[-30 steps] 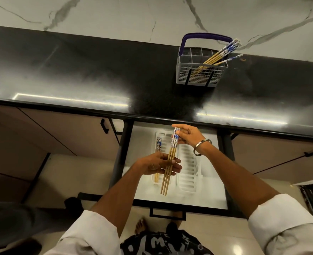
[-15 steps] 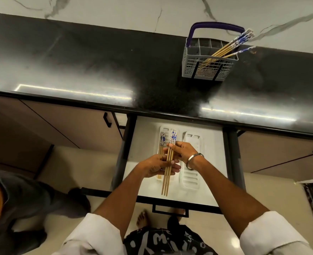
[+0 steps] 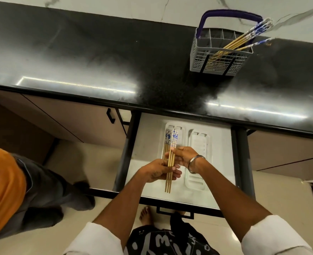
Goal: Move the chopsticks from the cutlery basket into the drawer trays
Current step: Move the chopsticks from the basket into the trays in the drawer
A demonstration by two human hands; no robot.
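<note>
Held chopsticks (image 3: pixel 171 162): a small bundle above the open drawer (image 3: pixel 148 137), long axis running from near edge to far edge of the drawer, almost straight. Blue-white patterned ends pointing away, toward the counter (image 3: pixel 96 57); plain wooden tips pointing back toward the body, past the drawer middle.

Left hand (image 3: pixel 158 172): reaching in from lower left, palm turned up under the bundle, fingers curled round the lower half, thumb on top. Right hand (image 3: pixel 185 156): coming in from the right, with a metal bangle (image 3: pixel 195 163) on the wrist, fingertips pinching the bundle a little above the left hand. Both hands close together, nearly touching.

Left tray (image 3: pixel 181 131): white, lying in the drawer, already holding some chopsticks (image 3: pixel 167 139) at its left side, same direction, patterned ends far. Held bundle just over this tray; touching it or not, cannot tell. Right tray (image 3: pixel 198 144): beside it, partly covered by the right wrist.

Basket (image 3: pixel 220 57): grey, with a purple handle, standing on the counter at far right, well apart from the drawer. More chopsticks (image 3: pixel 244 40) inside, leaning to the right, patterned ends up and beyond the rim.

Another person (image 3: pixel 3 190) in orange at the left edge.
</note>
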